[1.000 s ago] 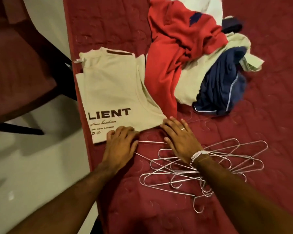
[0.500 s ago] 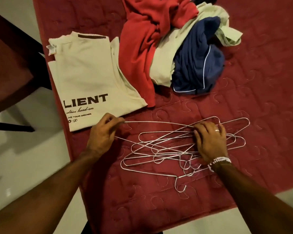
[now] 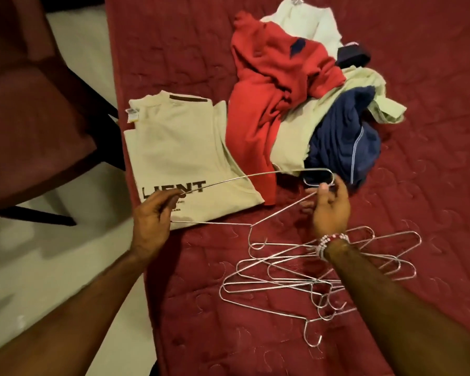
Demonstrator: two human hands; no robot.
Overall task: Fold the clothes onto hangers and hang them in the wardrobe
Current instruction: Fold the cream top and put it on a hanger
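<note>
A silver wire hanger (image 3: 255, 178) is lifted off the bed between both hands. My left hand (image 3: 154, 213) pinches its left end, over the printed hem of a folded beige T-shirt (image 3: 182, 147). My right hand (image 3: 330, 206) holds the hanger's right end with thumb and fingers. The hanger's hook (image 3: 257, 240) points down toward me. A tangle of several more wire hangers (image 3: 304, 280) lies on the bed under my right forearm. A heap of unfolded clothes, red (image 3: 269, 85), cream and navy (image 3: 345, 142), lies beyond the hands.
Everything rests on a dark red quilted bedspread (image 3: 432, 185). A dark red chair (image 3: 30, 112) stands on the pale floor (image 3: 52, 267) to the left of the bed. No wardrobe is in view.
Both hands have lifted one hanger out of the pile and raised it over the shirt's lower edge. The remaining hangers stay on the bed.
</note>
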